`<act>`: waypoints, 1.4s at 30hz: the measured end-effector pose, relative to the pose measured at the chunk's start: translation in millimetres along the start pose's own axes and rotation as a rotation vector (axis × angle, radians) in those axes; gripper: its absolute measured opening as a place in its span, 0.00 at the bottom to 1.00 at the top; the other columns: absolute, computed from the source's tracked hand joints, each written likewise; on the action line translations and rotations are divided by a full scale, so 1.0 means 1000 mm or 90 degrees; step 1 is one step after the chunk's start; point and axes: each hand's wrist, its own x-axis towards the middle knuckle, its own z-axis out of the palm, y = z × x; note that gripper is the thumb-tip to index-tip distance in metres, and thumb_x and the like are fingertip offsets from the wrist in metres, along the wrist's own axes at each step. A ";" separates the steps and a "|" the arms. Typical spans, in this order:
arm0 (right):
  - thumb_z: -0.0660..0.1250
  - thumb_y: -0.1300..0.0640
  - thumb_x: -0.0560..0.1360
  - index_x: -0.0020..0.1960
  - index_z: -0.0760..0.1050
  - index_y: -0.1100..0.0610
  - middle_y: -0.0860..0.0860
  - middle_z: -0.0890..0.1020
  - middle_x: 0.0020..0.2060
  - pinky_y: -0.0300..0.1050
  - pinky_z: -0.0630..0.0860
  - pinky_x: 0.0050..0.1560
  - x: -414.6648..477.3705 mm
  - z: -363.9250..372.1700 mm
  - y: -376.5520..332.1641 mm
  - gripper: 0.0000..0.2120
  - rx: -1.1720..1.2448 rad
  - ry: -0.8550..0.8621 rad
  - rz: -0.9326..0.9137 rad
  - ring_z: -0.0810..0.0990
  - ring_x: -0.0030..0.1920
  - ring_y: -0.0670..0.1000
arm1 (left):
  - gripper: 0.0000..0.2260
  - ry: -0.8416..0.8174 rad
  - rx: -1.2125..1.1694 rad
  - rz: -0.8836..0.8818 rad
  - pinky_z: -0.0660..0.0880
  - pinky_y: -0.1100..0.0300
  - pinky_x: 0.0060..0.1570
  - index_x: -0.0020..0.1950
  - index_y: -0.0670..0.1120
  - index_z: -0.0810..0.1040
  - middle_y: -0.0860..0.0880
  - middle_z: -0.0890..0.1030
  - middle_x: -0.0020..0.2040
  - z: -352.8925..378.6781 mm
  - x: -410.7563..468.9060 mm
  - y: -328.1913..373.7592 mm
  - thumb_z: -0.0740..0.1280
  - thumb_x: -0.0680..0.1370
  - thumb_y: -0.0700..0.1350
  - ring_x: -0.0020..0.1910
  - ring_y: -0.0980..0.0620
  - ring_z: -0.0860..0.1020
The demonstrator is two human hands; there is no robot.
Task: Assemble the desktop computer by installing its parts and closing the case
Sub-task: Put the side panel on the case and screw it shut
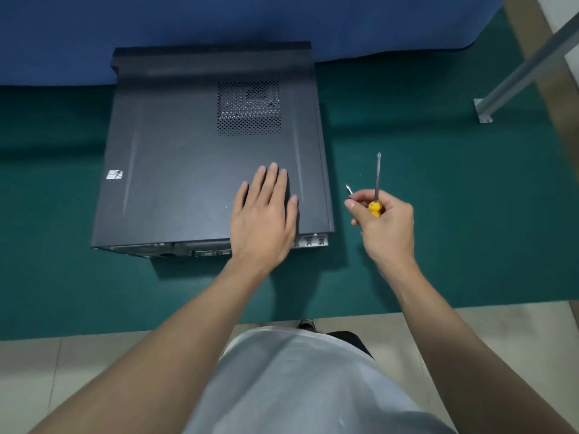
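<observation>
Both hands suggested panel fastening: left hand (264,211) lay flat on the case (188,145), right hand (387,225) beside the case gripped a screwdriver (377,183) and likely a screw (348,189), probably needing seating at the case's rear edge next.

The closed computer case (188,151) hides its inside; only dim shapes show through the vent grille (249,108). The left hand (264,211) covers part of the near rear ports (194,252). The right hand (387,223) wraps most of the screwdriver (377,180) handle. The pointed sliver (349,189) at its fingertips is too small to tell. The sticker (114,175) is unreadable.
</observation>
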 end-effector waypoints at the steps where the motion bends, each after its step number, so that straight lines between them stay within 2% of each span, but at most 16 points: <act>1: 0.72 0.59 0.72 0.39 0.80 0.50 0.41 0.79 0.28 0.31 0.70 0.30 -0.012 0.002 0.000 0.05 0.003 0.006 -0.009 0.76 0.27 0.40 | 0.22 0.005 -0.015 0.012 0.50 0.54 0.75 0.76 0.46 0.62 0.49 0.60 0.77 -0.002 -0.015 -0.005 0.51 0.83 0.52 0.77 0.52 0.54; 3: 0.72 0.58 0.72 0.39 0.79 0.48 0.41 0.80 0.29 0.30 0.71 0.31 -0.034 0.007 0.002 0.06 0.003 0.012 -0.027 0.77 0.28 0.40 | 0.20 0.016 -0.086 0.021 0.53 0.54 0.75 0.74 0.44 0.67 0.48 0.64 0.75 -0.006 -0.043 -0.012 0.56 0.83 0.49 0.76 0.51 0.59; 5: 0.73 0.58 0.72 0.39 0.80 0.47 0.41 0.81 0.30 0.30 0.72 0.33 -0.054 0.013 0.006 0.07 0.008 0.012 -0.048 0.77 0.29 0.41 | 0.16 0.046 -0.181 0.011 0.61 0.55 0.71 0.68 0.41 0.74 0.46 0.73 0.69 -0.010 -0.065 -0.016 0.61 0.81 0.45 0.71 0.48 0.68; 7: 0.72 0.58 0.72 0.39 0.80 0.47 0.41 0.81 0.31 0.33 0.74 0.35 -0.070 0.019 0.010 0.07 0.013 0.008 -0.068 0.77 0.30 0.41 | 0.12 0.093 -0.271 -0.033 0.68 0.58 0.61 0.60 0.41 0.79 0.46 0.81 0.58 -0.015 -0.076 -0.013 0.64 0.80 0.44 0.60 0.48 0.75; 9: 0.72 0.58 0.72 0.39 0.80 0.46 0.41 0.81 0.32 0.37 0.77 0.38 -0.080 0.025 0.014 0.08 0.010 0.000 -0.088 0.77 0.32 0.41 | 0.08 0.093 -0.392 -0.125 0.71 0.61 0.52 0.54 0.43 0.81 0.50 0.83 0.48 -0.021 -0.077 -0.003 0.66 0.79 0.44 0.49 0.52 0.78; 12: 0.72 0.59 0.72 0.39 0.79 0.46 0.42 0.82 0.34 0.41 0.77 0.42 -0.088 0.032 0.017 0.08 0.002 -0.018 -0.120 0.79 0.35 0.43 | 0.07 -0.079 -0.709 -0.320 0.75 0.61 0.42 0.45 0.46 0.83 0.51 0.84 0.39 -0.026 -0.073 0.015 0.67 0.78 0.47 0.39 0.54 0.81; 14: 0.72 0.60 0.72 0.40 0.79 0.45 0.44 0.82 0.37 0.42 0.76 0.44 -0.090 0.034 0.020 0.09 -0.011 -0.023 -0.150 0.79 0.38 0.44 | 0.08 -0.193 -0.922 -0.437 0.75 0.62 0.38 0.46 0.43 0.83 0.49 0.84 0.39 -0.027 -0.073 0.020 0.66 0.79 0.46 0.37 0.54 0.81; 16: 0.72 0.61 0.72 0.41 0.80 0.48 0.45 0.81 0.39 0.42 0.75 0.45 -0.089 0.035 0.023 0.08 -0.022 -0.021 -0.179 0.79 0.40 0.45 | 0.07 -0.239 -1.011 -0.490 0.76 0.63 0.38 0.51 0.41 0.82 0.47 0.84 0.41 -0.024 -0.075 0.020 0.68 0.78 0.43 0.38 0.54 0.81; 20: 0.72 0.62 0.72 0.43 0.82 0.57 0.49 0.78 0.42 0.34 0.72 0.45 -0.081 0.039 0.031 0.02 -0.071 -0.038 -0.227 0.77 0.41 0.43 | 0.07 -0.215 -1.050 -0.529 0.77 0.64 0.38 0.52 0.40 0.82 0.46 0.84 0.42 -0.014 -0.076 0.017 0.69 0.77 0.39 0.37 0.54 0.81; 23: 0.71 0.64 0.73 0.44 0.82 0.60 0.51 0.78 0.41 0.26 0.68 0.43 -0.076 0.044 0.037 0.02 -0.124 -0.015 -0.270 0.75 0.39 0.42 | 0.07 -0.192 -1.053 -0.538 0.77 0.65 0.37 0.53 0.39 0.82 0.45 0.84 0.43 -0.008 -0.073 0.019 0.67 0.77 0.37 0.38 0.54 0.81; 25: 0.70 0.65 0.73 0.44 0.82 0.61 0.52 0.78 0.41 0.29 0.69 0.42 -0.072 0.047 0.039 0.03 -0.138 0.004 -0.290 0.75 0.40 0.45 | 0.06 -0.170 -1.059 -0.555 0.77 0.65 0.35 0.51 0.39 0.82 0.45 0.84 0.43 -0.004 -0.070 0.022 0.67 0.77 0.36 0.38 0.53 0.81; 28: 0.70 0.65 0.73 0.45 0.82 0.62 0.53 0.78 0.41 0.39 0.72 0.42 -0.066 0.052 0.042 0.03 -0.151 0.017 -0.319 0.77 0.40 0.50 | 0.05 -0.149 -1.067 -0.580 0.76 0.65 0.32 0.47 0.39 0.82 0.44 0.84 0.40 0.000 -0.066 0.024 0.66 0.77 0.35 0.37 0.52 0.82; 34: 0.68 0.64 0.73 0.47 0.82 0.62 0.55 0.77 0.41 0.50 0.76 0.38 -0.063 0.060 0.048 0.05 -0.173 0.068 -0.369 0.78 0.38 0.54 | 0.06 -0.137 -1.068 -0.568 0.76 0.65 0.34 0.47 0.41 0.82 0.45 0.83 0.41 0.005 -0.062 0.022 0.65 0.78 0.36 0.35 0.54 0.80; 37: 0.69 0.66 0.73 0.47 0.82 0.62 0.56 0.78 0.41 0.52 0.76 0.36 -0.065 0.062 0.048 0.05 -0.191 0.090 -0.381 0.78 0.37 0.56 | 0.07 -0.138 -1.057 -0.559 0.75 0.64 0.37 0.49 0.41 0.82 0.45 0.83 0.43 0.006 -0.062 0.023 0.65 0.78 0.37 0.37 0.53 0.80; 42: 0.70 0.65 0.72 0.44 0.82 0.63 0.57 0.78 0.40 0.48 0.74 0.32 -0.068 0.066 0.045 0.03 -0.222 0.127 -0.394 0.77 0.34 0.57 | 0.07 -0.134 -1.051 -0.557 0.75 0.63 0.37 0.51 0.40 0.82 0.46 0.83 0.42 0.006 -0.062 0.023 0.64 0.78 0.38 0.37 0.53 0.80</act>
